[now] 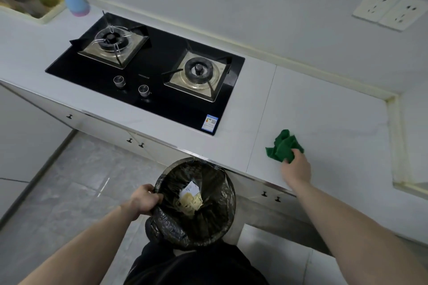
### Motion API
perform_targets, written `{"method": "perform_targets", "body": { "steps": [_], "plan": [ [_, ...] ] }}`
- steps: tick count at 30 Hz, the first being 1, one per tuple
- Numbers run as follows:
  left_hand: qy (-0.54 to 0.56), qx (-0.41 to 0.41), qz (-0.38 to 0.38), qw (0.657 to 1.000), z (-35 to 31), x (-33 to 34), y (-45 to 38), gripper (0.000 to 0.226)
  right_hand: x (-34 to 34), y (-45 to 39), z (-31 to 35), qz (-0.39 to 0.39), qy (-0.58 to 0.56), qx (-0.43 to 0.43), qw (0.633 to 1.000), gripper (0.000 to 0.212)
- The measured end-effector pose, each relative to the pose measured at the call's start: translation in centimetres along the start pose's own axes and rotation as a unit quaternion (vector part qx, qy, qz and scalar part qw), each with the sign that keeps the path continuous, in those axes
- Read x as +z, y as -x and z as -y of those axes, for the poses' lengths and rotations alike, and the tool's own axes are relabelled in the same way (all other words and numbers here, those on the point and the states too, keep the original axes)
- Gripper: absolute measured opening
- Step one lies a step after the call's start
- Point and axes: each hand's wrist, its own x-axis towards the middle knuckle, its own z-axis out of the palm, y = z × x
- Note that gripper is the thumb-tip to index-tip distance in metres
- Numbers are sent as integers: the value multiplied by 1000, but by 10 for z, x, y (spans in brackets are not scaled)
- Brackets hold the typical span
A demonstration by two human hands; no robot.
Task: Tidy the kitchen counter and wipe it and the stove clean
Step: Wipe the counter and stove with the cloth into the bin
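On the white worktop (324, 109), right of the black stove (162, 90), the right hand (296, 169) grips a crumpled green cloth (283, 146). Below the edge, the left hand (144, 201) holds the bin (220, 220) by its rim.

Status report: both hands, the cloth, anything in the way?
Left hand grips bin rim. Right hand pinches green cloth on counter. Nothing blocking.

Right hand (296, 169) gripping green cloth (283, 146) on white counter (324, 111), left hand (144, 200) holding bin (208, 227) rim
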Motion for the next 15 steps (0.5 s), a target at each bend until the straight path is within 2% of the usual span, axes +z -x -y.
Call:
{"method": "perform_targets", "body": {
  "steps": [2,6,10,11,15],
  "plan": [
    [4,0,1,1000,-1,0,1,18,22,28,15,-5,9,-45,999,37],
    [14,2,5,1000,-2,-2,5,15,64,90,56,58,7,-161,985,35],
    [31,-1,17,999,0,-6,5,16,92,138,111,232,-60,-185,953,32],
    [34,-2,22,999,0,-9,5,16,96,145,121,250,-76,-190,947,30],
    [37,-1,39,999,-1,-14,7,16,86,143,126,210,-139,-172,952,24]
  ]
}}
